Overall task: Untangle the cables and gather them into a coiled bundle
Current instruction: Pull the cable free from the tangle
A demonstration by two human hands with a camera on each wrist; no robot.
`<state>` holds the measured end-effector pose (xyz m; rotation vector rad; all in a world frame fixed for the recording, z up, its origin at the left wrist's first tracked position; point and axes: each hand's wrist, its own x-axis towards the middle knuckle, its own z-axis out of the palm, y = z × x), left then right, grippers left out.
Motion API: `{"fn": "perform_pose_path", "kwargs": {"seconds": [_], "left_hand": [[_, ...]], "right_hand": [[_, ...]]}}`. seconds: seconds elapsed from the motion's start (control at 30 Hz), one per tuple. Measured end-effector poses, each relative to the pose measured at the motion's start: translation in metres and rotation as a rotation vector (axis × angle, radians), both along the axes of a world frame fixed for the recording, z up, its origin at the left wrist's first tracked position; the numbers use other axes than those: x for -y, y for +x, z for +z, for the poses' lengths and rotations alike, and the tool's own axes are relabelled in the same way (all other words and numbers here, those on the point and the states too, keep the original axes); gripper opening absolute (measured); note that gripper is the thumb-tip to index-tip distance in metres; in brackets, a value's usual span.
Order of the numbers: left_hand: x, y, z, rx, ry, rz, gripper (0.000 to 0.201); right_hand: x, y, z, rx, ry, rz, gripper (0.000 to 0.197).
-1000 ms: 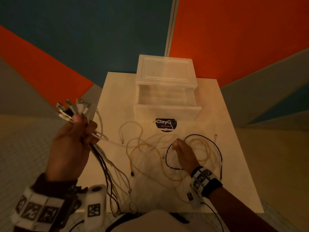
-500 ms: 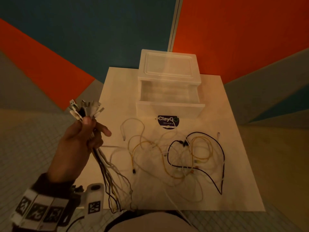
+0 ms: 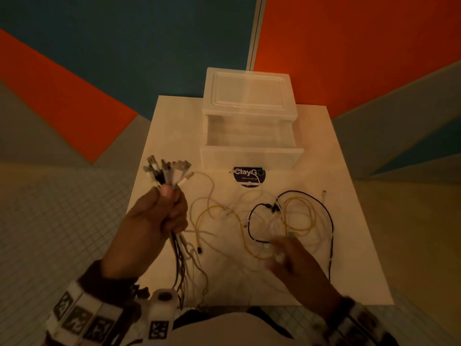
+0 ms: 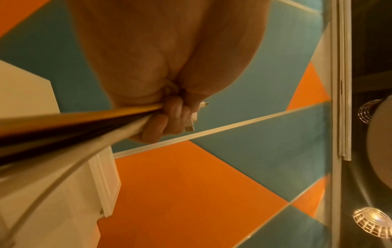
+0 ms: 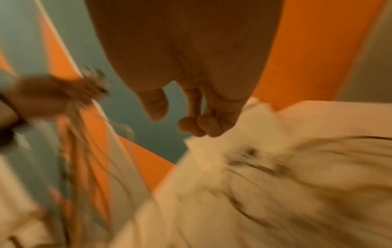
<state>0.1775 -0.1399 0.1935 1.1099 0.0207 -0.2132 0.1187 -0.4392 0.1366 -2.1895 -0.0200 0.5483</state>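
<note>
My left hand [image 3: 159,216] is raised over the table's left edge and grips a bunch of cables [image 3: 178,255] just below their plugs [image 3: 169,171], which fan out above the fist. The gripped strands hang down toward my lap. The left wrist view shows the fingers [image 4: 167,117] curled round yellow, black and white strands [image 4: 84,120]. A loose tangle of white, yellow and black cables [image 3: 294,216] lies on the white table [image 3: 174,136]. My right hand [image 3: 296,263], blurred, hovers over the tangle's near side. In the right wrist view its fingers [image 5: 191,124] are loosely curled and hold nothing.
A translucent plastic drawer unit [image 3: 249,96] stands at the back of the table, its drawer [image 3: 252,158] pulled out toward me. A dark round sticker [image 3: 249,176] lies in front of it. Orange, blue and grey wall panels rise behind; tiled floor surrounds the table.
The right hand left the tangle and went out of view, then came back over its near side. The left hand moved right, toward the table, still holding the bunch.
</note>
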Motion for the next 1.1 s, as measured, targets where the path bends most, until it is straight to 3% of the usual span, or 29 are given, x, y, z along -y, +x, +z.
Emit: {"fn": "perform_pose_path", "kwargs": {"seconds": [0.07,0.1,0.17,0.23,0.3,0.37,0.47,0.5,0.57,0.63,0.7,0.8,0.87,0.97,1.1], "left_hand": [[0.010,-0.003,0.003,0.001,0.010,-0.011,0.036],[0.013,-0.004,0.004,0.007,0.020,-0.011,0.034],[0.015,-0.005,0.005,0.014,0.058,0.010,0.031],[0.011,-0.007,0.004,0.009,0.117,0.054,0.030],[0.005,-0.009,-0.001,-0.004,0.113,0.102,0.030],[0.002,-0.011,-0.002,-0.019,0.058,0.118,0.035],[0.000,-0.010,-0.002,-0.001,0.000,0.094,0.043],[-0.001,-0.008,-0.001,0.013,-0.007,0.089,0.044],[-0.005,-0.007,0.000,0.027,-0.004,0.092,0.043],[-0.008,-0.006,-0.002,0.026,0.005,0.110,0.037],[-0.009,-0.007,-0.008,0.003,0.009,0.123,0.030],[-0.005,-0.007,-0.014,-0.022,-0.009,0.104,0.032],[-0.001,-0.006,-0.016,-0.026,-0.021,0.084,0.040],[0.000,-0.003,-0.016,-0.038,-0.007,0.100,0.041],[0.001,0.000,-0.014,-0.073,0.030,0.162,0.031]], "right_hand": [[-0.061,0.037,0.022,0.102,0.211,0.205,0.058],[-0.087,0.047,0.025,0.110,0.251,0.344,0.060],[-0.131,0.058,0.022,0.136,0.255,0.587,0.039],[-0.154,0.062,0.012,0.135,0.264,0.673,0.021],[-0.163,0.066,-0.002,0.106,0.265,0.705,0.021],[-0.162,0.064,-0.025,0.014,0.168,0.776,0.024],[-0.148,0.050,-0.071,0.059,-0.317,1.020,0.026],[-0.138,0.051,-0.082,-0.024,-0.371,0.978,0.032],[-0.112,0.065,-0.092,-0.159,-0.234,0.753,0.048],[-0.088,0.095,-0.087,-0.010,-0.089,0.464,0.044],[-0.065,0.129,-0.085,0.238,-0.208,0.261,0.039],[-0.042,0.169,-0.088,0.222,-0.687,0.487,0.031],[-0.036,0.179,-0.094,0.151,-0.856,0.689,0.025],[-0.037,0.181,-0.092,0.241,-0.928,0.763,0.018],[-0.036,0.184,-0.079,0.412,-0.830,0.621,0.015]]}}
